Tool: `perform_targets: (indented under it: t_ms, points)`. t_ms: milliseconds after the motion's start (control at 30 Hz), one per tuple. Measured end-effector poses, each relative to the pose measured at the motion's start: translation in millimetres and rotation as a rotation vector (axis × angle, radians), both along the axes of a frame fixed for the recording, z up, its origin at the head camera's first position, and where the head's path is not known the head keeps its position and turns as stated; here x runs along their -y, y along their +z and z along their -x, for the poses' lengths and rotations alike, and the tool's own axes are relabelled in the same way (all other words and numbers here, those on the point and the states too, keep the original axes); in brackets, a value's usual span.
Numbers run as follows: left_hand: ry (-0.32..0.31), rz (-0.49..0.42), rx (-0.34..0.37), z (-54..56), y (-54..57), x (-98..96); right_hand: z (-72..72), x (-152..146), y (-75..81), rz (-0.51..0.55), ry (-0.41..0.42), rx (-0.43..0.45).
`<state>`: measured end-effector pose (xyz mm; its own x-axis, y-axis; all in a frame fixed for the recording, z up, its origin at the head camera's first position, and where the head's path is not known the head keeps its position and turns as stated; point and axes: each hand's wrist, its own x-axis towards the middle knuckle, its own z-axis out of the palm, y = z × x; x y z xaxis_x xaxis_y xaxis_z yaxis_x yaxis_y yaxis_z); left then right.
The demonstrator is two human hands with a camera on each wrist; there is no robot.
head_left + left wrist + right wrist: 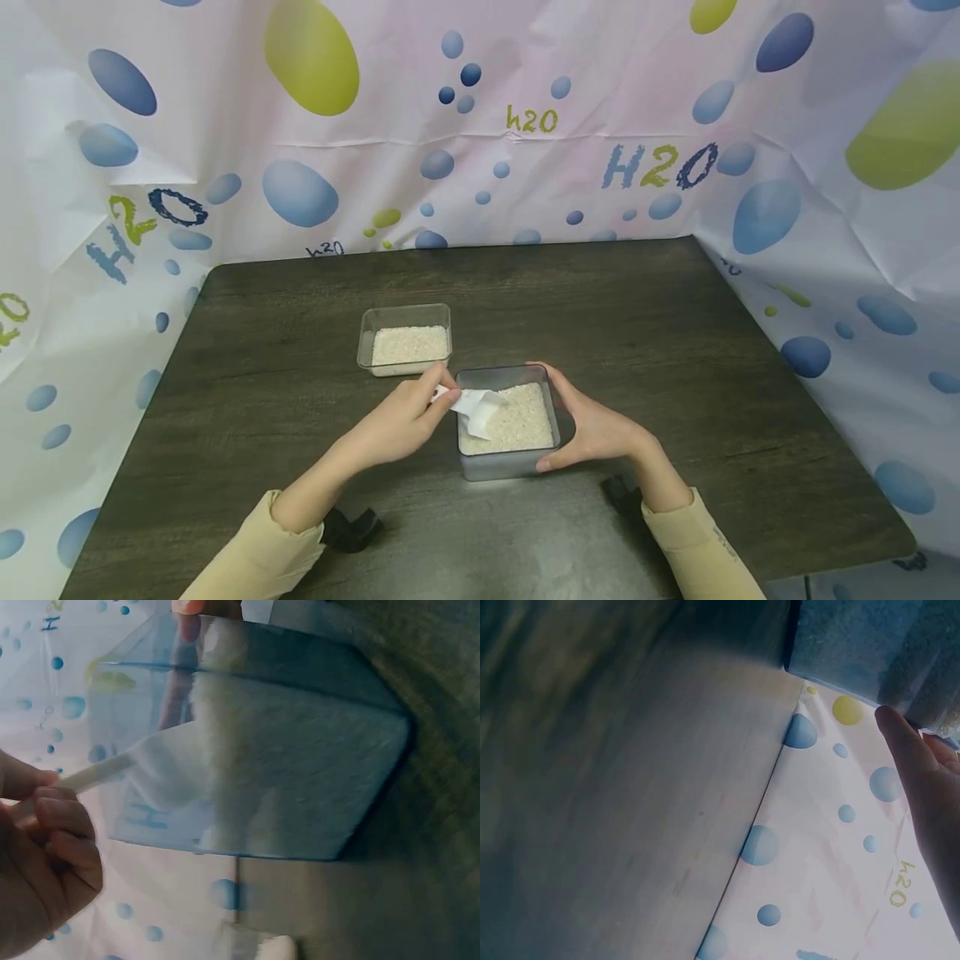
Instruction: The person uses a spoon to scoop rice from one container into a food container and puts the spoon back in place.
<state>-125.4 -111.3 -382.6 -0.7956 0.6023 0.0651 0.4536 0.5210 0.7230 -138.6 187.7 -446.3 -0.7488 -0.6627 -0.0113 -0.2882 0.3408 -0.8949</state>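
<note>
My left hand [401,421] pinches the handle of a white scoop [480,410] whose bowl dips into white rice [519,421]. The rice partly fills a clear, bluish plastic container [510,465] standing on the table. In the left wrist view the scoop [169,769] shows through the container wall, with its bowl against the rice. My right hand [596,425] grips the container's right side, thumb at the near corner and fingers at the far one. In the right wrist view the thumb [900,739] lies along the container [847,652]; the other fingers are mostly hidden.
A second clear container [365,346] with a lower layer of rice [410,344] stands behind and to the left. Both rest on a dark wood-look table [637,325]. A white sheet [390,100] with blue and green spots hangs behind and at the sides.
</note>
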Motion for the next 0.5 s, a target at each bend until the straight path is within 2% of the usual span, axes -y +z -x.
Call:
perform_targets:
  t_ms: [300, 500]
  points:
    - [0.133, -0.190, 0.104, -3.5, -12.1, -4.4, 0.2, 0, -1.8, 0.002, 0.013, 0.003]
    - [0.161, -0.313, 0.194, -7.3, -18.8, -11.3, 0.0, 0, -2.3, 0.004, 0.005, 0.004]
